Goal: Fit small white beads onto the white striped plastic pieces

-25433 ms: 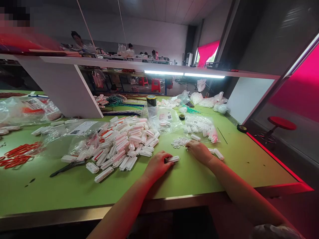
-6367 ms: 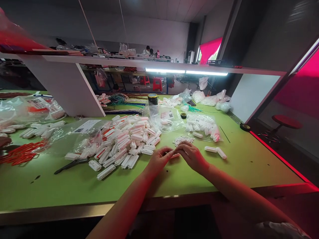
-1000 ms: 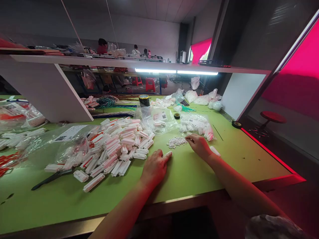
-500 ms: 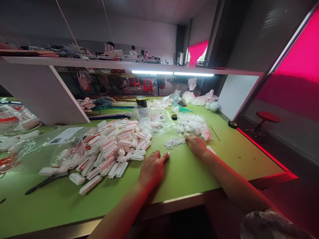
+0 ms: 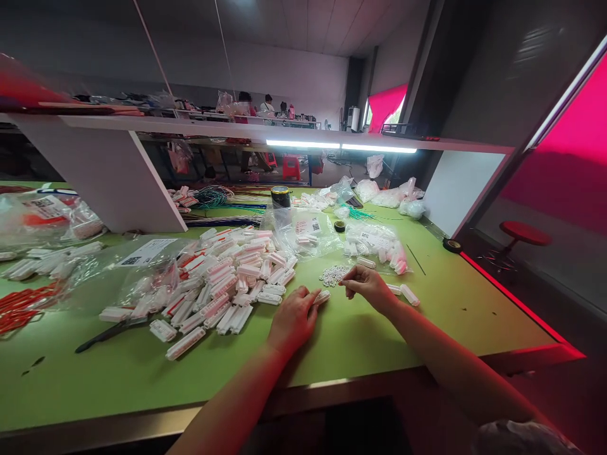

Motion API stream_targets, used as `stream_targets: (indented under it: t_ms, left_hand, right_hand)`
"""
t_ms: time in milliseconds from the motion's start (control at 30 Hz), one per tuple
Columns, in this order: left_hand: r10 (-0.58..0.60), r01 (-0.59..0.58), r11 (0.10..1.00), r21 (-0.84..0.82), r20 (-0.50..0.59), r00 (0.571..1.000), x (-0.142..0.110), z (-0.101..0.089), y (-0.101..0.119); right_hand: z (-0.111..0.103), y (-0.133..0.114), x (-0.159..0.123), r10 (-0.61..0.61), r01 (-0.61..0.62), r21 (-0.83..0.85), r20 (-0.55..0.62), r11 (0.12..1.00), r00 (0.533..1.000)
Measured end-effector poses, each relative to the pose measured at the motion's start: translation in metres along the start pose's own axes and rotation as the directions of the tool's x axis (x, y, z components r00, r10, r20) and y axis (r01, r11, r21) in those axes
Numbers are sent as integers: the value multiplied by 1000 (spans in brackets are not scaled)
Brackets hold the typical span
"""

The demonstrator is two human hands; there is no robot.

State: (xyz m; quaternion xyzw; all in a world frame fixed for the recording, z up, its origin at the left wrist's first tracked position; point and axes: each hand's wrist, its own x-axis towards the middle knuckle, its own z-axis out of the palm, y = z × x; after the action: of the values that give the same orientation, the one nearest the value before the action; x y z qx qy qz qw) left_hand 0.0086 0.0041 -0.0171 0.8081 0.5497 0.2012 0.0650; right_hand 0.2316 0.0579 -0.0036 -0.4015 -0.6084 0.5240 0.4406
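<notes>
My left hand [image 5: 294, 317] rests on the green table, its thumb and finger closed on a white plastic connector housing [image 5: 323, 297]. Just to the right, my right hand [image 5: 368, 285] is pinched at the edge of a pile of small white pieces [image 5: 332, 275]; whatever is between its fingertips is too small to make out. Behind that hand lies a loose white housing [image 5: 366, 262], and another housing [image 5: 410, 295] is beside its wrist. A big heap of similar white housings [image 5: 222, 278] spreads to the left of my left hand.
Scissors [image 5: 107, 333] lie by the heap, next to a clear labelled bag [image 5: 142, 256]. More bags of parts [image 5: 377, 243], a black tape roll [image 5: 339, 225] and wire bundles [image 5: 208, 197] sit farther back. A shelf [image 5: 199, 125] with a lamp spans the table.
My right hand has come away from the bag side toward the small white pieces, leaving a housing behind it. My left hand stays with its housing, which shows more now.
</notes>
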Motion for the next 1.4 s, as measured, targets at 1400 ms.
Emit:
stream_targets:
  t_ms: [1400]
  left_hand:
    - [1, -2, 1000, -24, -24, 1000, 2, 0, 0]
  right_hand:
    - [22, 12, -16, -476, 521, -717, 295, 463, 829]
